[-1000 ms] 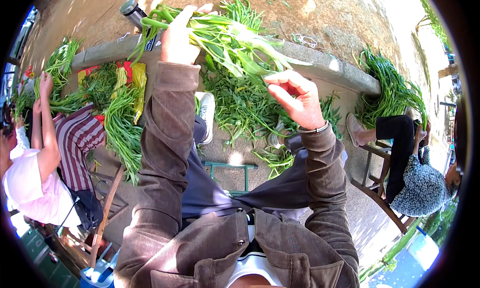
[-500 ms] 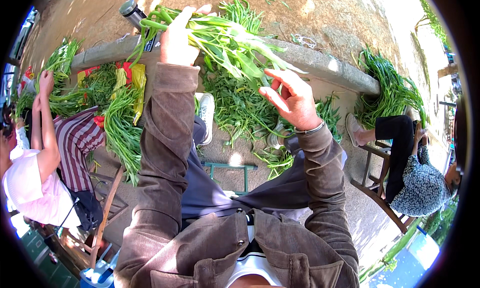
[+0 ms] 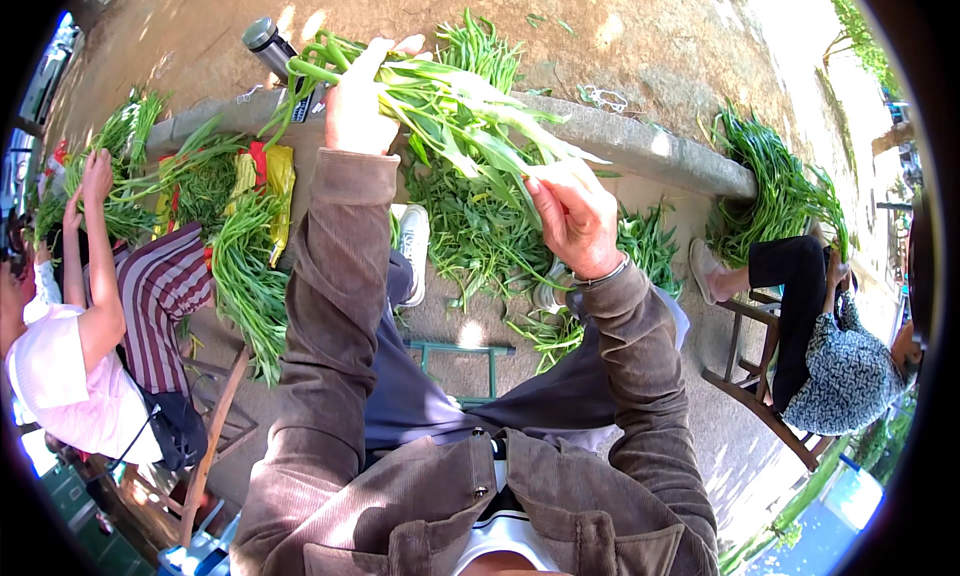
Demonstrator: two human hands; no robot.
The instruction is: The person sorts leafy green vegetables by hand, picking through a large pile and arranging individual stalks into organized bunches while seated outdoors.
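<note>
My left hand (image 3: pixel 358 111) is closed round the stems of a bunch of leafy greens (image 3: pixel 455 94) that looks like water spinach. The cut stems stick out to the left of that fist, and the long leaves trail to the right. At the leafy end, my right hand (image 3: pixel 582 221) has thumb and fingers pressed together on the tips of the leaves. Below the bunch, a heap of loose leaves (image 3: pixel 470 231) spreads on the ground between my feet. A smaller pile of greens (image 3: pixel 480 51) lies on the kerb's far side.
A low stone kerb (image 3: pixel 660 148) crosses in front, with a steel flask (image 3: pixel 268 46) by it. One person in pink (image 3: pixel 70 366) handles greens at the left. Another in a patterned top (image 3: pixel 840 366) sits at right beside a green pile (image 3: pixel 760 171). A green metal frame (image 3: pixel 492 371) stands between my legs.
My right hand has come from open fingers below the leaf tips to a closed grip on them. The left hand keeps its hold on the bunch.
</note>
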